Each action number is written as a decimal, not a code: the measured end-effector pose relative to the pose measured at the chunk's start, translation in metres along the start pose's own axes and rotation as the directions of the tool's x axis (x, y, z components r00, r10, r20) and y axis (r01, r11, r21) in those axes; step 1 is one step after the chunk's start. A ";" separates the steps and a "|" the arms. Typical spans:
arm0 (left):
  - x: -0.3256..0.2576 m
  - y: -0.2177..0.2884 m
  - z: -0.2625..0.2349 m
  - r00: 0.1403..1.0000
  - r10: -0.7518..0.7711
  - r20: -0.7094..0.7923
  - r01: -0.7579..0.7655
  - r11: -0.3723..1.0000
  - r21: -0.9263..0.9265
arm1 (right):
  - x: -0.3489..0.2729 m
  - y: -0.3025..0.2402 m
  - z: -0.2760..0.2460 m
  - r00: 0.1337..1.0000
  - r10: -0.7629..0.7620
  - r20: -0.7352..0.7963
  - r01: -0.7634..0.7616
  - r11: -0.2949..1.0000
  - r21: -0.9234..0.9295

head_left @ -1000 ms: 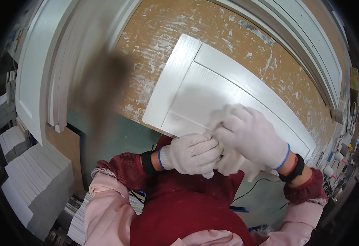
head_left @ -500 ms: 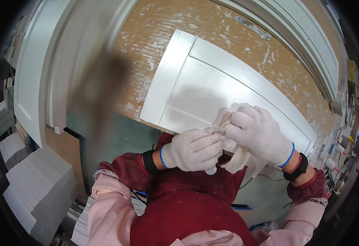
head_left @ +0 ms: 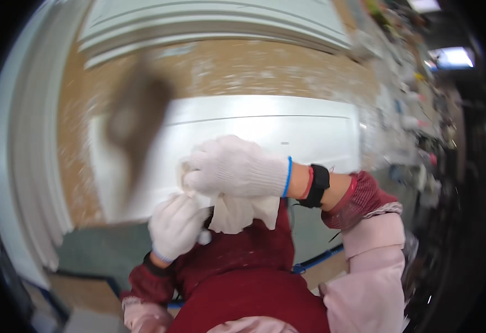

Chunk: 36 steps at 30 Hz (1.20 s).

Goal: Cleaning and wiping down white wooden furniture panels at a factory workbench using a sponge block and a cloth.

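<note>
Both my hands wear white knitted gloves and meet over the near edge of a white framed panel (head_left: 309,139). My right hand (head_left: 229,166) is closed around a cream cloth (head_left: 234,213), whose loose end hangs below the palm in front of my red apron. Just below and left of it, my left hand (head_left: 176,225) is closed, its fingertips against the bunched cloth. A small white rounded end (head_left: 204,237) sticks out beneath the left hand; the rest of that thing is hidden in the glove.
The panel lies on a brown, paint-smeared worktop (head_left: 221,69). More white panels (head_left: 215,19) lie along its far side, and others stand at the left. Blurred bottles and clutter (head_left: 420,122) line the right. A brown blurred shape (head_left: 140,116) covers part of the view.
My view has turned, so the panel now lies nearly level across it. Both hands appear farther left, still together at the cloth. The right forearm now reaches in from the right.
</note>
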<state>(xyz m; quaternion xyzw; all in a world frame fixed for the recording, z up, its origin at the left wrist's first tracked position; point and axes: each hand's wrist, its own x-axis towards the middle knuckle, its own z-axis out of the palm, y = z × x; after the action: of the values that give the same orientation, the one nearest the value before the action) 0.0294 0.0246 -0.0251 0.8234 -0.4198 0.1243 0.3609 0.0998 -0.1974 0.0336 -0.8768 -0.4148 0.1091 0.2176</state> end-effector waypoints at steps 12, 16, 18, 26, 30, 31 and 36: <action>0.039 0.027 0.014 0.999 -0.029 0.043 0.026 0.997 0.075 | -0.250 -0.094 0.021 0.164 0.894 -0.416 -0.819 0.358 0.448; 0.066 0.042 0.039 0.987 -0.013 0.159 0.005 0.999 0.052 | -0.256 -0.096 0.056 0.177 0.870 -0.461 -0.800 0.400 0.447; 0.078 0.047 0.048 0.983 0.018 0.183 -0.030 0.998 0.060 | -0.262 -0.092 0.062 0.115 0.836 -0.537 -0.730 0.437 0.525; 0.080 0.048 0.048 0.970 0.045 0.238 -0.051 0.999 0.019 | -0.322 -0.040 0.041 -0.273 0.738 -0.617 -0.715 0.274 0.644; 0.078 0.040 0.034 0.961 0.020 0.276 -0.048 0.994 0.094 | -0.321 -0.024 0.004 0.046 0.724 -0.689 -0.862 0.376 0.339; 0.077 0.034 0.030 0.962 0.014 0.274 -0.045 0.993 0.107 | -0.319 -0.021 -0.002 0.184 0.755 -0.630 -0.881 0.411 0.235; 0.085 0.025 0.008 0.919 -0.148 0.364 0.125 0.988 0.086 | -0.307 -0.018 -0.015 0.333 0.771 -0.543 -0.844 0.500 0.192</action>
<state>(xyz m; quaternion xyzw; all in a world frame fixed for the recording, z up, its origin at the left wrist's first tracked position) 0.0612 -0.0417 0.0245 0.8700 -0.4179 -0.0455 0.2578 -0.1005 -0.4294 0.0582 -0.9652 0.1549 -0.0883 0.1913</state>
